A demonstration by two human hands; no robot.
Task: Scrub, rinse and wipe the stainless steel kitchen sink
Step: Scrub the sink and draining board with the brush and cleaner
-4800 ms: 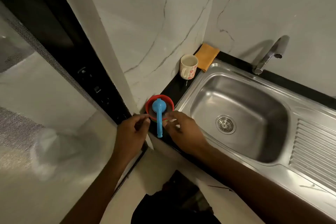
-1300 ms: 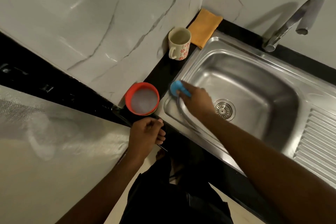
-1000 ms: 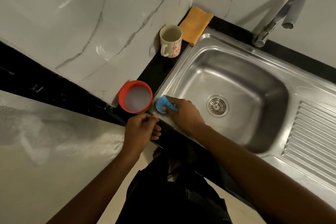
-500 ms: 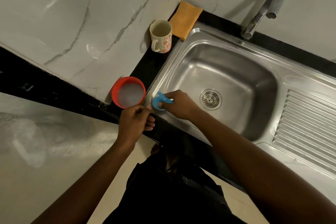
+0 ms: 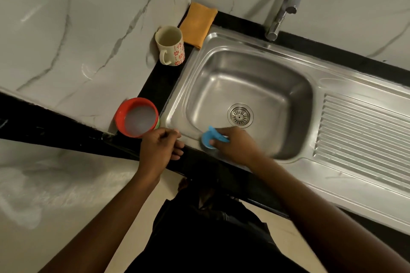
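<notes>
The stainless steel sink [image 5: 250,68] fills the right half of the view, with a round drain [image 5: 240,115] in its bowl. My right hand [image 5: 235,145] grips a blue scrub brush [image 5: 209,138] and presses it against the near left wall of the bowl. On the black counter edge rests my left hand [image 5: 159,149], fingers curled and holding nothing, just below a red bowl [image 5: 137,120] of whitish soapy liquid.
A cream mug with red flowers [image 5: 170,45] and a folded orange cloth [image 5: 198,21] sit at the back left corner. The tap [image 5: 284,6] rises behind the bowl. A ribbed drainboard [image 5: 363,133] lies to the right. Marble walls close the left and back.
My right hand has moved the blue brush from the sink's left rim down along the near wall toward the drain. The left hand stays by the red bowl.
</notes>
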